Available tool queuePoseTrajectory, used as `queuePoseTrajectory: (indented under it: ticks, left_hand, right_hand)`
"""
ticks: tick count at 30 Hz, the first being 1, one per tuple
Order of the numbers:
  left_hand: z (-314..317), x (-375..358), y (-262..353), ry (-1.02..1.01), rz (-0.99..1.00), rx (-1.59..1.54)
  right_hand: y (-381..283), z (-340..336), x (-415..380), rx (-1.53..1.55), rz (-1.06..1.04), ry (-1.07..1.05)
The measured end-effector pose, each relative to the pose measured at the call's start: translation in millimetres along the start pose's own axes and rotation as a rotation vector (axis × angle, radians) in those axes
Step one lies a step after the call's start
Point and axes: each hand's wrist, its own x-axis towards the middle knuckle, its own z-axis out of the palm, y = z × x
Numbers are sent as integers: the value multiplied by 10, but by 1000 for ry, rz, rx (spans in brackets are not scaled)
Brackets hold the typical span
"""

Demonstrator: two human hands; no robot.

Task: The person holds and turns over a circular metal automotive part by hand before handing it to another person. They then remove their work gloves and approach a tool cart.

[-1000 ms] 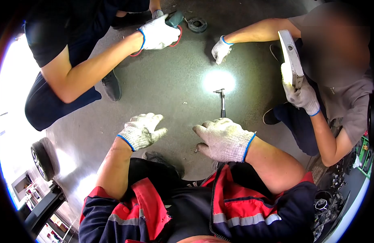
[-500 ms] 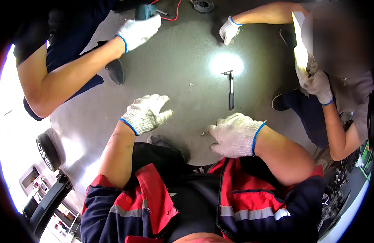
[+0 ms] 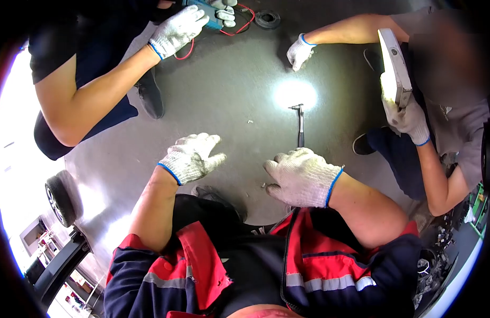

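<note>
My left hand (image 3: 191,158), in a white knit glove with a blue cuff, is held out above the grey floor with its fingers apart and nothing in it. To its right, my right hand (image 3: 303,177) wears the same kind of glove; its fingers are loosely spread, and it holds nothing. A ratchet wrench (image 3: 300,127) with a black handle lies on the floor just beyond my right hand, which hides the handle's near end. A bright patch of light falls by the wrench head.
At upper left, a co-worker's gloved hand (image 3: 178,32) is near a teal device (image 3: 207,13) with a red cable (image 3: 245,26). Another person at right holds a white lamp-like panel (image 3: 394,66). A black coil (image 3: 267,19) lies at the back; a wheel (image 3: 60,200) stands at left.
My right hand has shifted slightly left and now covers the wrench handle's end. The co-worker at upper left has both gloved hands near the teal device. The white panel has tilted.
</note>
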Motion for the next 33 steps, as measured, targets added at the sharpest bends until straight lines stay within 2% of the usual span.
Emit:
queuePoseTrajectory:
  ticks: [3, 10, 26, 33]
  left_hand:
    - [10, -3, -8, -18, -16, -37]
    - [-42, -7, 14, -22, -12, -47]
    - [-28, 22, -22, -19, 3, -9]
    - [-5, 2, -2, -30, 1, -26]
  right_hand:
    - [1, 74, 26, -8, 11, 119]
    - [-9, -18, 12, 34, 17, 54]
    - [-34, 15, 24, -13, 17, 123]
    - [-69, -84, 2, 15, 45, 38]
